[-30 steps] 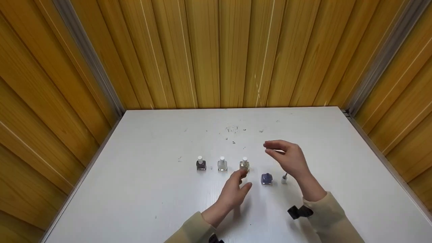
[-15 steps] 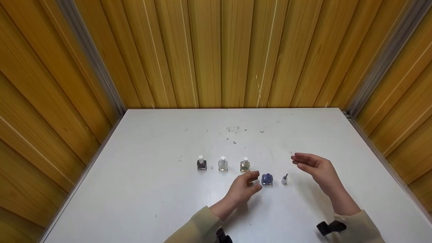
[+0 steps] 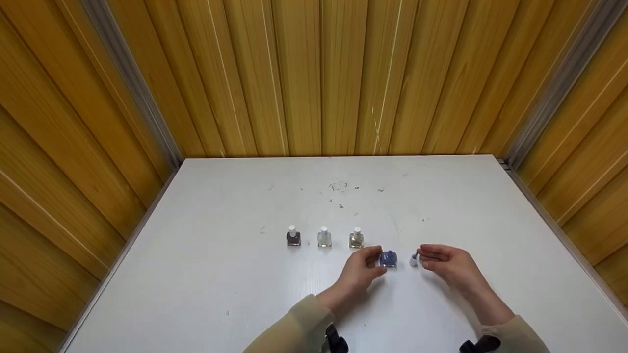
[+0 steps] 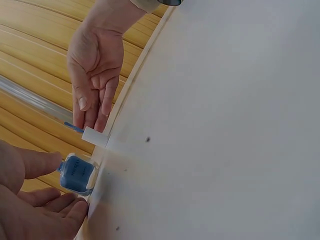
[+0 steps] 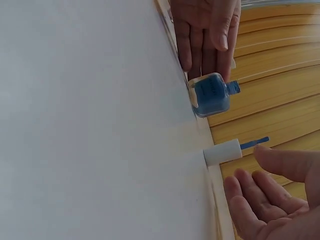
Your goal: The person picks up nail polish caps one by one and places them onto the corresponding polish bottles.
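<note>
An uncapped nail polish bottle (image 3: pixel 388 259) with blue polish stands upright on the white table (image 3: pixel 235 304). My left hand (image 3: pixel 360 269) is at its left side, thumb and fingers spread around it without a visible grip; contact is unclear. To the bottle's right, the white brush cap (image 3: pixel 413 261) stands on its top with the blue-coated brush (image 5: pixel 255 143) pointing up. Beside that cap is my right hand (image 3: pixel 449 264), fingers extended and slightly bent, thumb apart from them. In the right wrist view, the thumb (image 5: pixel 285 162) comes close to the brush; touching cannot be told.
Three capped nail polish bottles stand in a row farther back: a dark one (image 3: pixel 293 237), a clear one (image 3: pixel 324 237) and a pale yellowish one (image 3: pixel 356 238). Wood-patterned walls (image 3: pixel 338 78) enclose the table at the back and sides. Small marks (image 3: pixel 338 186) dot the tabletop.
My left hand has moved right, from near the yellowish bottle to the blue one. My right hand swung out to the right, then came down and back in beside the brush cap.
</note>
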`<state>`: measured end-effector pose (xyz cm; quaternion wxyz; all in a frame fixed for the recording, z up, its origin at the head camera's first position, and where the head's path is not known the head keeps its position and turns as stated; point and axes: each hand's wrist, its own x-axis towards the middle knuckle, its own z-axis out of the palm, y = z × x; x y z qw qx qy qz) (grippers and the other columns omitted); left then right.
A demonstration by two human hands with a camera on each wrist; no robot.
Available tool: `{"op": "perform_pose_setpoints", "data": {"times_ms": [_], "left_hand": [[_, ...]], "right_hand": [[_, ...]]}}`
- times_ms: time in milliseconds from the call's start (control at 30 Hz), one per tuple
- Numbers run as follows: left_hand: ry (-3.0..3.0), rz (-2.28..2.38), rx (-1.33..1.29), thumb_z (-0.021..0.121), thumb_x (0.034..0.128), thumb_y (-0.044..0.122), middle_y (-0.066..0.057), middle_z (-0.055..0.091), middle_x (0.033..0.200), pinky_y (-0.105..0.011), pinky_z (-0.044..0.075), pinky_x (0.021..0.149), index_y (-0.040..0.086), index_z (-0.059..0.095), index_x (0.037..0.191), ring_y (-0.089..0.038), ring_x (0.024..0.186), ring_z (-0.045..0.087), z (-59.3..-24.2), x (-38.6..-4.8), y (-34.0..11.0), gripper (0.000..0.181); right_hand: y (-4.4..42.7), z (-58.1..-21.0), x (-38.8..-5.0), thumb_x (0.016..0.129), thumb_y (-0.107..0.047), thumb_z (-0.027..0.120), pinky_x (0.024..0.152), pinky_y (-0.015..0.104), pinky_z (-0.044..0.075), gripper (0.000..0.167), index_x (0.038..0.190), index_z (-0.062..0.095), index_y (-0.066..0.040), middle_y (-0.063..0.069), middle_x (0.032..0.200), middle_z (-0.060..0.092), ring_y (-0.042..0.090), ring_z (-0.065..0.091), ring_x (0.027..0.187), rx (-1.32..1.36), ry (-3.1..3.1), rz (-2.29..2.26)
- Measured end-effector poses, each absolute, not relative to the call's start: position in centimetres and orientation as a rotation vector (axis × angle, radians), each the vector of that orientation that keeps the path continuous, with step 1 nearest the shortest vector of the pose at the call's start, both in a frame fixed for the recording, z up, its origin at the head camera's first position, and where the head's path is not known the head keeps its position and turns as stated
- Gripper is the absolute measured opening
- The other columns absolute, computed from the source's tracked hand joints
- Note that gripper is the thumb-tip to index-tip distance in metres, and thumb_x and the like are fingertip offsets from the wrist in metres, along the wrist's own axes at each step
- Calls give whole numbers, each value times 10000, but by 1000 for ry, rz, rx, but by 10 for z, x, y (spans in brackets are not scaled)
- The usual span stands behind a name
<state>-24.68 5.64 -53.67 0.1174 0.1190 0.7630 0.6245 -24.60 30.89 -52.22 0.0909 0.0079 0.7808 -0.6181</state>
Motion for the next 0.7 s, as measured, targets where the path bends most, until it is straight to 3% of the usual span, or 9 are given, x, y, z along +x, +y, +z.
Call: {"op": "perform_pose_setpoints", "data": {"times_ms": [300, 700], "left_hand": [[2290, 1819, 347, 736, 882, -38, -188, 663, 1356, -340, 546, 1081, -44, 599, 1361, -299, 1257, 653, -539, -254, 62, 498], [2373, 1777, 348, 745, 866, -43, -115, 735, 1234, -297, 572, 1019, 18, 684, 1278, -203, 1134, 700, -543, -260, 63, 421]], "right_hand": [[304, -529, -250, 883, 31, 753, 864, 164, 595, 555, 1389, 547, 134, 261, 1354, 656, 37, 713, 1027, 47, 2359, -1767], [300, -531, -251, 856, -83, 827, 820, 97, 537, 462, 1286, 691, 19, 163, 1249, 740, 3, 685, 1001, 80, 2565, -1586]]}}
